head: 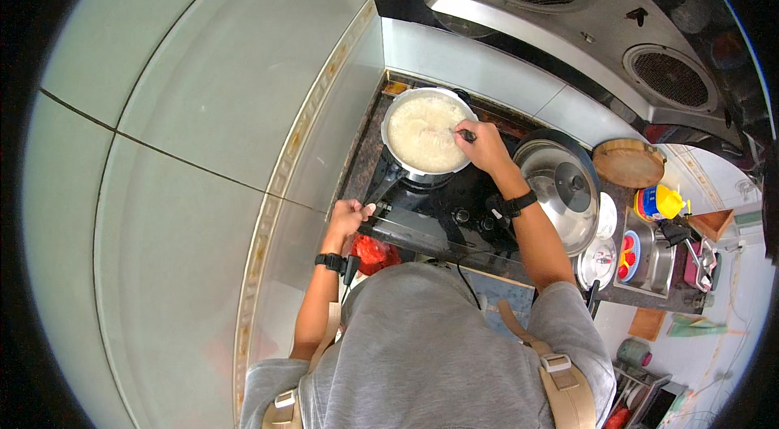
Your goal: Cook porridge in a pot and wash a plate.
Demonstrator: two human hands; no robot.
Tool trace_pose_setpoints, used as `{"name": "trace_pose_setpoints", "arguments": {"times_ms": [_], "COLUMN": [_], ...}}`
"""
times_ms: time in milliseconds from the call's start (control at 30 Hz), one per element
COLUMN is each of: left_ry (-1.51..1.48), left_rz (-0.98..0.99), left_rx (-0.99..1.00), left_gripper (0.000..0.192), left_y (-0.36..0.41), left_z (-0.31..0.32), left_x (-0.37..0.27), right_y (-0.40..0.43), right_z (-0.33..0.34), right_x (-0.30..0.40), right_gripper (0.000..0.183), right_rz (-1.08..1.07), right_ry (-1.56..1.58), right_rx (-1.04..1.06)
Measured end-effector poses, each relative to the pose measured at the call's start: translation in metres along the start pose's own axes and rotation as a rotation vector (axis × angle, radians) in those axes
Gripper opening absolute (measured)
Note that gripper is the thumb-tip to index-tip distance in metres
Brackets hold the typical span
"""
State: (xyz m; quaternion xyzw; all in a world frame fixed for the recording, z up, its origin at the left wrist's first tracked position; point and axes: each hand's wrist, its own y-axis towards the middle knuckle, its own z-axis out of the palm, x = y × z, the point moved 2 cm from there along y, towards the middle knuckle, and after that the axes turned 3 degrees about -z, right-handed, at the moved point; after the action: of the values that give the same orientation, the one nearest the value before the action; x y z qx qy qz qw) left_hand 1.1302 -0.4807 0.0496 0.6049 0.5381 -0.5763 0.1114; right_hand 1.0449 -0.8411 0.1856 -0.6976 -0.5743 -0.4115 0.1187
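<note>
A metal pot stands on the black glass cooktop, filled with a pale, rice-like food. My left hand is closed around the end of the pot's long black handle, near the tiled wall. Over the pot's right side, my right hand grips a utensil by its dark handle. The utensil's lower end dips into the food, so its shape is hidden. A wok with a domed metal lid sits to the right of my right forearm.
A metal lid with a black handle lies beyond the wok. Further right are a round wooden board, a yellow-capped container and a metal sink. A range hood overhangs the cooktop. Below its front edge is a red plastic bag.
</note>
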Motion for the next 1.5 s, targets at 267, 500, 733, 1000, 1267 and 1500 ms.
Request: {"name": "trace_pose_setpoints", "arguments": {"times_ms": [267, 500, 733, 1000, 1267, 1500], "left_ry": [-0.079, -0.083, -0.05, -0.053, -0.041, -0.029], "left_rz": [-0.002, -0.01, -0.019, -0.037, -0.009, 0.011], "left_rx": [0.04, 0.031, 0.01, 0.006, -0.009, -0.003], "left_gripper": [0.045, 0.045, 0.045, 0.044, 0.044, 0.047], "left_y": [-0.002, 0.002, -0.004, -0.009, 0.002, -0.002], "left_z": [0.005, 0.002, 0.001, 0.001, -0.001, 0.002], "left_x": [-0.006, 0.0, -0.008, -0.012, 0.008, -0.001], "right_y": [-0.026, -0.026, -0.037, -0.019, -0.011, -0.025], "right_z": [-0.022, -0.014, 0.003, -0.017, -0.028, -0.025], "right_x": [0.018, 0.019, 0.004, 0.036, 0.046, 0.025], "right_gripper": [0.017, 0.02, 0.021, 0.019, 0.019, 0.016], "right_rz": [-0.098, 0.046, 0.465, 0.098, -0.178, -0.111], "right_ry": [-0.105, 0.028, 0.446, 0.266, -0.029, -0.098], "right_rx": [0.15, 0.087, 0.043, -0.09, 0.011, 0.1]}}
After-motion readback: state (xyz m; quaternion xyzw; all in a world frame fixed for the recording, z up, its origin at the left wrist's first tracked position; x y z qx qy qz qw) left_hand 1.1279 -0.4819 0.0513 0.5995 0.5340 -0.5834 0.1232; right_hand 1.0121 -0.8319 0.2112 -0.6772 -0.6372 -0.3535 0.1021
